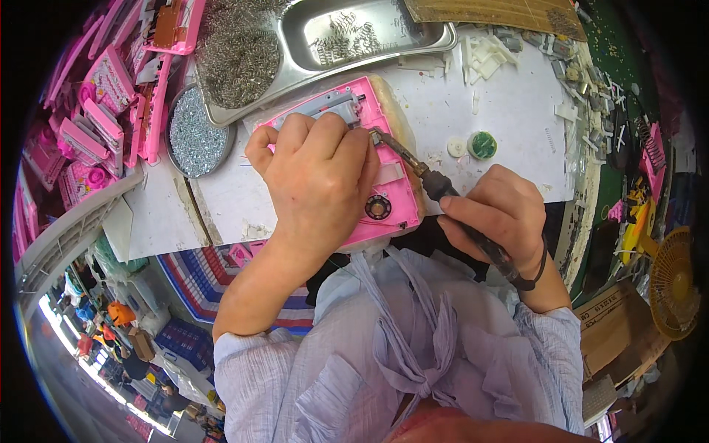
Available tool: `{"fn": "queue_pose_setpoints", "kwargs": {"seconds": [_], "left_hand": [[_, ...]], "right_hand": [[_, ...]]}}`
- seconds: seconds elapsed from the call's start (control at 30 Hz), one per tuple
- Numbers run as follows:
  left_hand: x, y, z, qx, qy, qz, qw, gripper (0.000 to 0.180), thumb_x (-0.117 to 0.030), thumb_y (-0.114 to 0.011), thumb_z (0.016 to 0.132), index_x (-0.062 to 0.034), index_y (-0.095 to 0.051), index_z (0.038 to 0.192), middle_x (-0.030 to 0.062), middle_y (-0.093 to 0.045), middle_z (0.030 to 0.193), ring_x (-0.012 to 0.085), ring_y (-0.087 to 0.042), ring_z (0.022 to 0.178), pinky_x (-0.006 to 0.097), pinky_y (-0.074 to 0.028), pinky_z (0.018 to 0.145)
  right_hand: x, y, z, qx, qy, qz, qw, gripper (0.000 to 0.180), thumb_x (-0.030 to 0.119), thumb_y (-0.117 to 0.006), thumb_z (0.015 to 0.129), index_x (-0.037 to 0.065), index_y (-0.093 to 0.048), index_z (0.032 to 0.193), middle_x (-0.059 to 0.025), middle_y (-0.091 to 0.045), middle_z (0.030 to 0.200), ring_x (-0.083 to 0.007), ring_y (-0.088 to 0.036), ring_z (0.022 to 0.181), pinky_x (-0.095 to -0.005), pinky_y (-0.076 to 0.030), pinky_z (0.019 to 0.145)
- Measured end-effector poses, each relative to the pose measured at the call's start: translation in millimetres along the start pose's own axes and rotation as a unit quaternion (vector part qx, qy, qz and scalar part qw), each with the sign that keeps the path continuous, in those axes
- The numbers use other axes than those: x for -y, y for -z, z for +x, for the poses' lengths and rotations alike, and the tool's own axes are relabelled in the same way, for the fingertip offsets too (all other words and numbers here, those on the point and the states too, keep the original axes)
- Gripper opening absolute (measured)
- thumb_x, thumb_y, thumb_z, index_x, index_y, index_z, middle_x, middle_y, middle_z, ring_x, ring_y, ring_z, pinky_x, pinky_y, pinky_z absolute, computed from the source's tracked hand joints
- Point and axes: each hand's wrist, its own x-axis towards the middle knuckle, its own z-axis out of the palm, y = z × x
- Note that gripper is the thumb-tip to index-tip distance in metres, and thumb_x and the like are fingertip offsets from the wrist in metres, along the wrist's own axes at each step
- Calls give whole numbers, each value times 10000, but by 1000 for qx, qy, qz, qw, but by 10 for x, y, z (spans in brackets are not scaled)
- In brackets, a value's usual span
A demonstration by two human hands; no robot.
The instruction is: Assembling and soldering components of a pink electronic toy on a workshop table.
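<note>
A pink plastic housing (391, 190) lies on the worktable in front of me, with a grey mechanism (336, 108) across its far end and a round black speaker (377, 207) near its close edge. Over the housing curls my left hand (314, 177), fingers closed; its fingertips are hidden, so what they pinch does not show. My right hand (502, 218) grips a soldering iron (437, 184) by its dark handle. The iron's tip reaches a small metal part just beside my left fingers.
Metal trays hold springs (343, 40) and a tangled spring heap (240, 66). A round bowl of screws (198, 136) stands left, near stacked pink housings (107, 122). Right of the housing are a green-topped disc (482, 145) and a white disc (456, 146). Small motors and white parts line the right edge.
</note>
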Motion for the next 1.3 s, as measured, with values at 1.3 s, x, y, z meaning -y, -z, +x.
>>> {"fn": "queue_pose_setpoints", "kwargs": {"seconds": [1.3], "left_hand": [[554,477,-371,92,61,39,993,224,-190,-806,828,-87,-721,1008,70,-641,936,266,-607,862,425,-400,850]], "right_hand": [[-23,265,60,-29,-6,-7,1000,433,-51,-852,646,19,-712,1049,-65,-599,685,-228,-549,563,-324,-415,504]]}}
